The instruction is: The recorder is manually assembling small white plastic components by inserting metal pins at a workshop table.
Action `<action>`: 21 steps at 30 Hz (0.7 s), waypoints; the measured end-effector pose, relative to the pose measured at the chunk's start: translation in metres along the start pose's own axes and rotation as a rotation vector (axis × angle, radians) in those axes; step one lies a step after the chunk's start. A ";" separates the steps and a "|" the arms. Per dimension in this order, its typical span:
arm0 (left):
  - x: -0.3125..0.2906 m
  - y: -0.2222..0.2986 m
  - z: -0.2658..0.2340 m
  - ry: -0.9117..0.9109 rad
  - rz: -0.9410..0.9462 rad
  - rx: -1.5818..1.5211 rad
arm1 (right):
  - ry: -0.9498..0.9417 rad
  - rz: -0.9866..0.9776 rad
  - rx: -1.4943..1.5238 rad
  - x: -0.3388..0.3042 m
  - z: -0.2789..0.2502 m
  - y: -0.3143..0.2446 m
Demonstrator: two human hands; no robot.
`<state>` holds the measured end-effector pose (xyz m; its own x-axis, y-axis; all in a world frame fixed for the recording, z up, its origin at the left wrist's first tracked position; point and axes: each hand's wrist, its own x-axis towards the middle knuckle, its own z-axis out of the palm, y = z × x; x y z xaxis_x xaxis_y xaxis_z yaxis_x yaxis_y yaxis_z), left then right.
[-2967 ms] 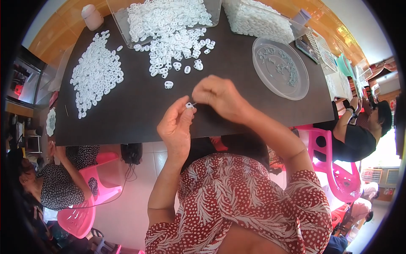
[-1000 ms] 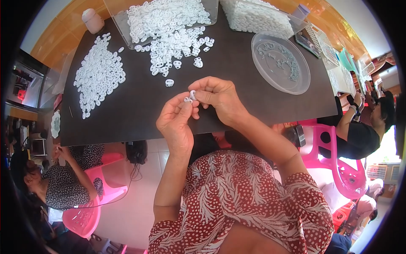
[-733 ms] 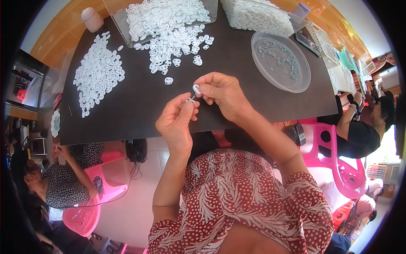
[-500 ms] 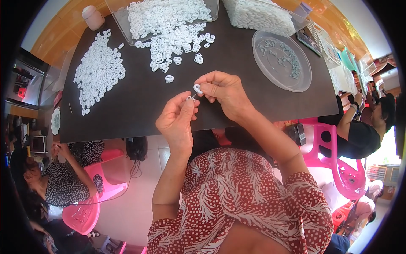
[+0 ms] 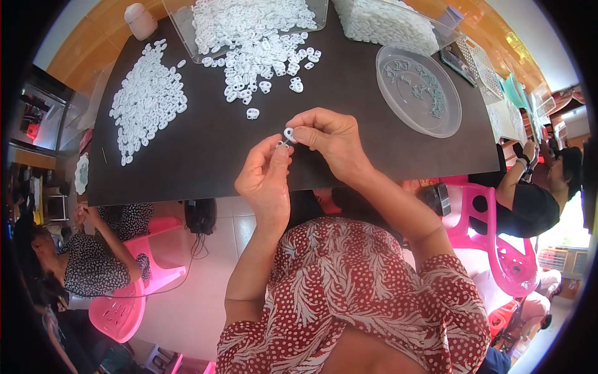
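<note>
Over the near part of the dark table (image 5: 336,81), my two hands meet fingertip to fingertip. My right hand (image 5: 335,143) pinches a small white oval plastic piece with a hole (image 5: 289,134) between thumb and index finger. Just below it, my left hand (image 5: 266,177) is closed in a pinch on a smaller white plastic piece (image 5: 282,144), mostly covered by the fingertips. A thin greyish bit shows between the two pieces; whether they touch is too small to tell. One loose white two-holed piece (image 5: 252,113) lies ahead of my hands.
White oval pieces form a pile (image 5: 147,103) at left and another (image 5: 261,59) spilling from a clear bin (image 5: 322,19). A second filled bin (image 5: 386,25) stands behind a round clear tray (image 5: 381,93) of small grey-green bits. Other people sit at both sides on pink chairs (image 5: 118,311).
My hands have come slightly closer together, the right-hand piece now nearer the left-hand one. The left hand shifted a little to the right. The whole view has shifted slightly.
</note>
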<state>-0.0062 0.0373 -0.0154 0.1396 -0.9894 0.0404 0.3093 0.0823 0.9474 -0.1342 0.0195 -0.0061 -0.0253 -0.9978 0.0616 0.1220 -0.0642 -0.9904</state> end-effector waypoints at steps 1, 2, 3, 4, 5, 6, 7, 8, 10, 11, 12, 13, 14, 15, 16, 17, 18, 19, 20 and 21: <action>-0.001 -0.001 0.001 -0.003 0.027 -0.013 | 0.021 -0.025 -0.029 -0.001 0.001 0.000; -0.002 -0.002 0.001 -0.005 0.054 -0.026 | 0.042 -0.050 -0.057 -0.002 0.003 0.000; -0.003 -0.002 0.001 -0.003 0.055 -0.026 | 0.040 -0.050 -0.057 -0.002 0.005 0.001; -0.003 -0.003 0.002 -0.005 0.077 0.003 | 0.069 -0.101 -0.091 -0.003 0.006 0.003; -0.004 -0.003 0.002 -0.006 0.099 0.031 | 0.099 -0.152 -0.125 -0.004 0.007 0.003; -0.004 -0.002 0.003 -0.007 0.099 0.031 | 0.100 -0.153 -0.126 -0.005 0.007 0.002; -0.004 -0.002 0.003 -0.006 0.095 0.039 | 0.106 -0.203 -0.203 -0.006 0.008 0.001; -0.004 -0.002 0.002 -0.004 0.092 0.048 | 0.113 -0.254 -0.280 -0.007 0.009 0.000; -0.004 -0.002 0.003 -0.012 0.098 0.047 | 0.083 -0.259 -0.317 -0.008 0.007 0.001; -0.004 -0.003 0.003 -0.020 0.103 0.045 | 0.055 -0.263 -0.355 -0.009 0.007 0.002; -0.004 -0.004 0.004 -0.022 0.102 0.045 | 0.056 -0.263 -0.356 -0.010 0.006 0.003; -0.004 -0.007 0.004 -0.008 0.108 0.034 | 0.060 -0.270 -0.371 -0.010 0.007 0.003; -0.004 -0.008 0.005 0.006 0.114 0.024 | 0.065 -0.277 -0.387 -0.011 0.007 0.003; -0.004 -0.007 0.005 0.006 0.114 0.025 | 0.065 -0.277 -0.386 -0.011 0.007 0.004; -0.004 -0.006 0.004 -0.011 0.101 0.018 | 0.086 -0.234 -0.340 -0.011 0.008 0.004; -0.004 -0.005 0.003 -0.028 0.089 0.013 | 0.106 -0.192 -0.294 -0.011 0.008 0.005; -0.003 -0.004 0.002 -0.027 0.089 0.014 | 0.105 -0.192 -0.292 -0.011 0.008 0.004; -0.002 -0.003 0.002 -0.030 0.058 -0.007 | 0.093 -0.205 -0.316 -0.011 0.008 0.003; -0.001 -0.003 0.002 -0.032 0.027 -0.028 | 0.081 -0.219 -0.339 -0.011 0.007 0.003; 0.000 -0.003 0.002 -0.033 0.027 -0.028 | 0.081 -0.219 -0.339 -0.010 0.005 0.003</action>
<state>-0.0089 0.0373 -0.0182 0.1175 -0.9901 0.0771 0.3323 0.1123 0.9365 -0.1281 0.0291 -0.0090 -0.0944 -0.9557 0.2788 -0.2286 -0.2517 -0.9404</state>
